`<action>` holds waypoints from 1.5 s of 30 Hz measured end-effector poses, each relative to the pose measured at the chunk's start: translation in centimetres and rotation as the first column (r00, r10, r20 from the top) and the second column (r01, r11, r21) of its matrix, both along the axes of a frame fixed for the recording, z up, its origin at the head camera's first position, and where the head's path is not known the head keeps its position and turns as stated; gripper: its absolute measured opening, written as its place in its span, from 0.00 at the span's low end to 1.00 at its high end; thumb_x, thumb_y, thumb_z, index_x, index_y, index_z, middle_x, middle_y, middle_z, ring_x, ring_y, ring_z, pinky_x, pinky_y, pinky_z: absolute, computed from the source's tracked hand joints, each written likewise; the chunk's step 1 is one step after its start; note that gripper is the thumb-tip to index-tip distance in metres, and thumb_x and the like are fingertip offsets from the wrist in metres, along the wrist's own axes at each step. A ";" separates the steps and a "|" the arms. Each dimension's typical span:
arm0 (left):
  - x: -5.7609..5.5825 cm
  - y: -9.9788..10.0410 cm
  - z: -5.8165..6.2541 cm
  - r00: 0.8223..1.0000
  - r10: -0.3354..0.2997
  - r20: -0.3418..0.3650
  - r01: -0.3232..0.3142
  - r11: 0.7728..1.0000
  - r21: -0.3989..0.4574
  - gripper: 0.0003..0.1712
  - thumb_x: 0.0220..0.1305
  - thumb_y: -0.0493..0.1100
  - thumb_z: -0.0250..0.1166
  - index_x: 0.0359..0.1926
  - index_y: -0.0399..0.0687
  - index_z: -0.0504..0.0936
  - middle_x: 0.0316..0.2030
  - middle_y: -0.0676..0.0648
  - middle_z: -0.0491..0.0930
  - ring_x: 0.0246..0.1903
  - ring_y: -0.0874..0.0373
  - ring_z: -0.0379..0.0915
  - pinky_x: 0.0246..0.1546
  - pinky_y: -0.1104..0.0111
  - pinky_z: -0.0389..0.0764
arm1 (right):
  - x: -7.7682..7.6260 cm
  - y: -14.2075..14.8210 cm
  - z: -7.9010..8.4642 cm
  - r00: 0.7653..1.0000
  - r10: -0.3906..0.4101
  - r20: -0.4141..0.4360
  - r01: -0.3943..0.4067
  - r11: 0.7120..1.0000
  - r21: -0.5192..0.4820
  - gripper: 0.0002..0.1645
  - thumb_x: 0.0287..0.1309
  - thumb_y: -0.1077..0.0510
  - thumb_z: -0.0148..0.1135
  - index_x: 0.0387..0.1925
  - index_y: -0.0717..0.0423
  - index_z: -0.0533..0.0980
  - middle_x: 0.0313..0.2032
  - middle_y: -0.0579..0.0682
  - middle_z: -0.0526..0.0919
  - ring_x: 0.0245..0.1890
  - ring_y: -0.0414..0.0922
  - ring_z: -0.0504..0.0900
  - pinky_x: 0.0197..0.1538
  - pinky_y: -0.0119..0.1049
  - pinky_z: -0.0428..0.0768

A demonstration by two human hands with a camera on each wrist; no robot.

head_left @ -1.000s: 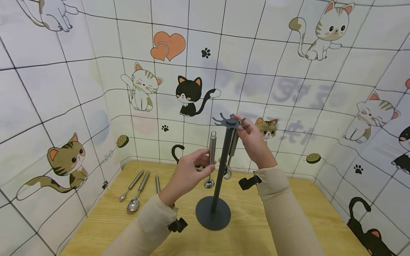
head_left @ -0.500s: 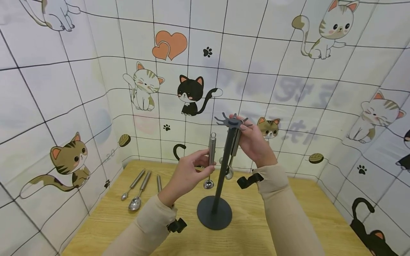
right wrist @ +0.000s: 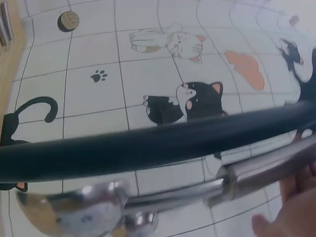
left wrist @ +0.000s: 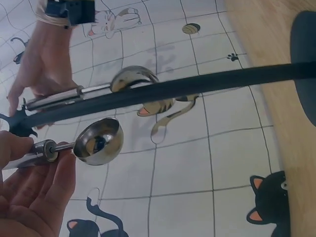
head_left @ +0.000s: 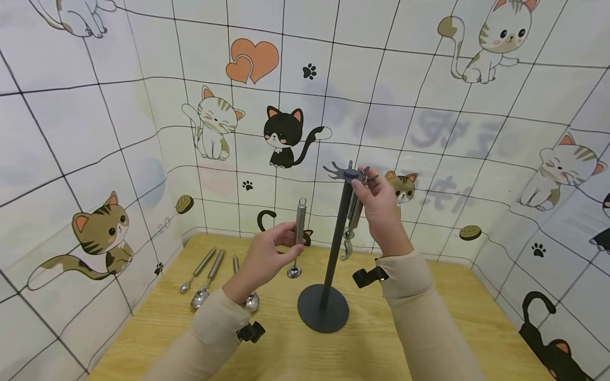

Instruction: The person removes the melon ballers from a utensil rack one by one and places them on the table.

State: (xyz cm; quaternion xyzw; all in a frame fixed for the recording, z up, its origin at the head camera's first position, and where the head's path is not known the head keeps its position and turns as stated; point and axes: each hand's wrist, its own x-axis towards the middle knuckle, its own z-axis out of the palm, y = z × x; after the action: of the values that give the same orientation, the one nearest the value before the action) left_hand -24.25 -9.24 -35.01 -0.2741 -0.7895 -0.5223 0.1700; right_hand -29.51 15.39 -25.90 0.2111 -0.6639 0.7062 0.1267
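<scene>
Toward the left side of the wooden table (head_left: pixel 152 320), below a wall (head_left: pixel 38 153) printed with cats: a small spoon (head_left: pixel 202 265) and a bigger spoon (head_left: pixel 200 298) side by side, handles pointing to the back. Next to the right, partly hidden behind the left wrist, a third spoon (head_left: pixel 253 301).

Then the left hand (head_left: pixel 264 259), raised above the table, thumb on the near side and curled fingers on the far side, closed to a pinch low on the handle of a steel scoop (head_left: pixel 300 222). Held upright at the fingertips, just right of that palm, looped end up and round bowl down; well apart from the right hand.

Farther right, between both hands, a dark stand (head_left: pixel 337 238): round base flat on the table, pole upright, pronged top (head_left: pixel 351 173) level with the right fingertips. Close beside the pole, a long-handled spoon (head_left: pixel 356 211), bowl downward, with a smaller bowl (right wrist: pixel 140 223) near it in the right wrist view.

At the upper end of that handle, the right hand (head_left: pixel 383 211), fingers bent round it and thumb by the prongs; whether looped over a hook, impossible to tell. Farthest right, a beige sleeve (head_left: pixel 424 317) with a black strap (head_left: pixel 370 277) at the cuff.
</scene>
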 end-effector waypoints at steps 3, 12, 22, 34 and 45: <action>-0.2 -1.0 -0.5 0.999 0.030 0.033 -0.030 0.999 -0.011 0.22 0.67 0.38 0.69 0.61 0.47 0.80 0.41 0.49 0.87 0.41 0.60 0.84 0.48 0.50 0.81 | 0.5 -1.2 0.4 0.995 -0.104 0.006 0.104 0.994 0.025 0.34 0.72 0.58 0.58 0.72 0.64 0.58 0.64 0.55 0.67 0.60 0.44 0.67 0.61 0.37 0.68; -1.1 -3.5 -2.6 0.985 0.075 0.154 -0.070 0.997 -0.035 0.25 0.68 0.38 0.68 0.65 0.44 0.77 0.41 0.51 0.87 0.42 0.57 0.84 0.46 0.56 0.83 | 0.6 -2.4 -0.4 0.955 -0.297 -0.018 0.297 0.954 0.036 0.32 0.71 0.54 0.59 0.66 0.61 0.56 0.60 0.56 0.65 0.56 0.47 0.65 0.55 0.39 0.67; -2.8 -4.1 -5.5 0.936 0.055 0.347 -0.074 0.996 0.042 0.32 0.68 0.33 0.67 0.71 0.37 0.69 0.46 0.40 0.85 0.42 0.50 0.85 0.39 0.63 0.87 | 1.1 -2.0 -0.3 0.957 -0.290 -0.025 0.291 0.954 0.068 0.31 0.71 0.52 0.60 0.64 0.61 0.56 0.57 0.55 0.67 0.54 0.46 0.65 0.53 0.38 0.66; -3.5 -4.1 -7.2 0.900 0.039 0.435 -0.113 0.983 0.146 0.26 0.70 0.36 0.64 0.67 0.38 0.74 0.48 0.37 0.82 0.42 0.46 0.84 0.38 0.57 0.87 | 1.6 -0.8 -0.4 0.959 -0.281 -0.040 0.283 0.936 0.211 0.43 0.68 0.45 0.64 0.70 0.60 0.53 0.64 0.59 0.66 0.66 0.51 0.63 0.65 0.51 0.64; -4.5 -3.9 -8.7 0.888 0.058 0.456 -0.136 0.981 0.139 0.21 0.70 0.33 0.63 0.62 0.40 0.79 0.43 0.40 0.76 0.41 0.49 0.81 0.36 0.56 0.88 | 1.8 1.5 0.2 0.968 -0.209 -0.139 0.233 0.952 0.197 0.67 0.44 0.19 0.50 0.79 0.51 0.51 0.64 0.56 0.67 0.63 0.51 0.67 0.71 0.55 0.60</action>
State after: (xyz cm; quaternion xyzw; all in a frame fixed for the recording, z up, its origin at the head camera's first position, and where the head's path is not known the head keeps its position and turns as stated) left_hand -28.79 -13.17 -43.74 -0.0905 -0.7735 -0.6265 0.0310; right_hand -27.76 16.91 -25.72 0.1884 -0.7464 0.5991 0.2203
